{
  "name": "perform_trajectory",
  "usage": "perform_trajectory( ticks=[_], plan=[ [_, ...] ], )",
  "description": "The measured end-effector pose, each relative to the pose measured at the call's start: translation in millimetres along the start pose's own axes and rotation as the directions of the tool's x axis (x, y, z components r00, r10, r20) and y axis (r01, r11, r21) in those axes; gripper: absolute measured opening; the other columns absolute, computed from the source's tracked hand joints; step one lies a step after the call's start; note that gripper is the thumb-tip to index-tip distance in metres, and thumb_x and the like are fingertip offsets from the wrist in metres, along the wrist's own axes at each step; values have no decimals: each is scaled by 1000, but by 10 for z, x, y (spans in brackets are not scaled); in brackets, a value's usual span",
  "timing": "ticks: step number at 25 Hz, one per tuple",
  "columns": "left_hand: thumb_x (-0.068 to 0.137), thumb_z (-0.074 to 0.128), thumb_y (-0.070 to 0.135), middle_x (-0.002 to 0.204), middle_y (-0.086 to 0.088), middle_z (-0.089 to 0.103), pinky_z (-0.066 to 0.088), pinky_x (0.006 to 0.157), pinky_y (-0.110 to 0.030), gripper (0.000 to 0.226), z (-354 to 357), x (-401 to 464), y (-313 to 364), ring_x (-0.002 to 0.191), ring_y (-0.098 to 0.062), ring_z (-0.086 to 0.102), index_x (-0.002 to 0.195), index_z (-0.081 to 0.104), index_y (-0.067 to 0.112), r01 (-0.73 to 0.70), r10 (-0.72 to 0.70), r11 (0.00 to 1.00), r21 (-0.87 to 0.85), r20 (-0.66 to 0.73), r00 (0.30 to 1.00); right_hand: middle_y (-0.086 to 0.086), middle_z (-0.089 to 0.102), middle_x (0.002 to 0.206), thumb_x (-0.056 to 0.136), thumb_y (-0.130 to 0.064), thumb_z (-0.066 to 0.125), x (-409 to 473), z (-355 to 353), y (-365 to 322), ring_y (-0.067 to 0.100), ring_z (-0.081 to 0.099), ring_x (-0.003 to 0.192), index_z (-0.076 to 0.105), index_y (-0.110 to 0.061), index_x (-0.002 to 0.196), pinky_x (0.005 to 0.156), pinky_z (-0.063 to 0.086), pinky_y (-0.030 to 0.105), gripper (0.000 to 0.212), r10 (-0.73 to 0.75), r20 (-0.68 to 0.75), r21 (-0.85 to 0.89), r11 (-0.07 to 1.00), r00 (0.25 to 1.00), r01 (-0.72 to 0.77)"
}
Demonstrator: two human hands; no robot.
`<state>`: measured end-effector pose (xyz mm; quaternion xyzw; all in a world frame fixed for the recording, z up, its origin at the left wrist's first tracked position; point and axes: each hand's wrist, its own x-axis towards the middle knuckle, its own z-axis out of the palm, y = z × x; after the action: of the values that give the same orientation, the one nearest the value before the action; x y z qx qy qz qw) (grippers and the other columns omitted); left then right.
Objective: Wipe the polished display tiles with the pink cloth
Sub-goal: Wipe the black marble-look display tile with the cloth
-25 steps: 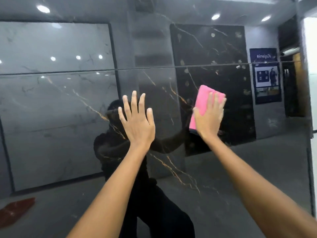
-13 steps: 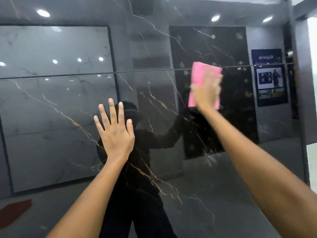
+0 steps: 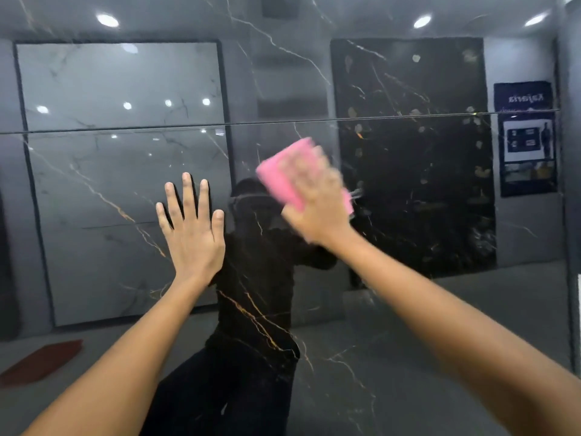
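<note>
Left hand [image 3: 193,237]: open, flat on the lower tile [image 3: 408,325] — I brace here.
Right hand [image 3: 317,202]: blurred, pressing pink cloth [image 3: 281,174] just below the tile's top edge.
Technique: overlapping strokes, even pressure.

Two bare forearms, no sleeves in view, left hand [image 3: 192,237] and right hand [image 3: 317,209] without rings, watch or gloves

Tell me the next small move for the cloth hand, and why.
Probably sweep the pink cloth leftward across the lower tile, just under the seam. The right hand presses it flat there, blurred mid-stroke, while the left hand braces flat on the tile beside it.
</note>
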<state>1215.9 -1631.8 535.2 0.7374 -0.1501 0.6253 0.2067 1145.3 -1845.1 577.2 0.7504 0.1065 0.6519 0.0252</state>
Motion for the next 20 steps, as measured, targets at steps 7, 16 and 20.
perform_trajectory(
  ticks=[7, 16, 20],
  plan=[
    [101, 26, 36, 164, -2, 5, -5, 120, -45, 58, 224, -903, 347, 151, -25, -2, 155, 18, 20, 8, -8, 1000, -3, 54, 999, 3, 28, 157, 75, -41, 49, -76, -409, 1103, 35, 21, 144, 35, -25, 149, 110, 28, 53, 77, 336, -52, -40, 940, 941, -338],
    [102, 25, 32, 164, -7, 5, -4, 120, -47, 57, 242, -946, 281, 150, -30, 0, 156, 13, 19, -35, 35, 999, 6, 70, 997, -1, 32, 155, 79, -42, 48, -1379, -32, 455, 32, 21, 145, 37, -23, 148, 114, 23, 46, 72, -699, 400, -42, 633, 593, 773],
    [102, 26, 32, 164, -6, 0, -6, 120, -47, 59, 236, -963, 298, 150, -30, -3, 157, 8, 20, -12, 10, 1000, 25, 86, 996, 4, 35, 153, 73, -38, 53, -518, -228, 702, 36, 27, 142, 42, -23, 145, 102, 33, 47, 74, 193, -22, -62, 979, 981, -194]
  ],
)
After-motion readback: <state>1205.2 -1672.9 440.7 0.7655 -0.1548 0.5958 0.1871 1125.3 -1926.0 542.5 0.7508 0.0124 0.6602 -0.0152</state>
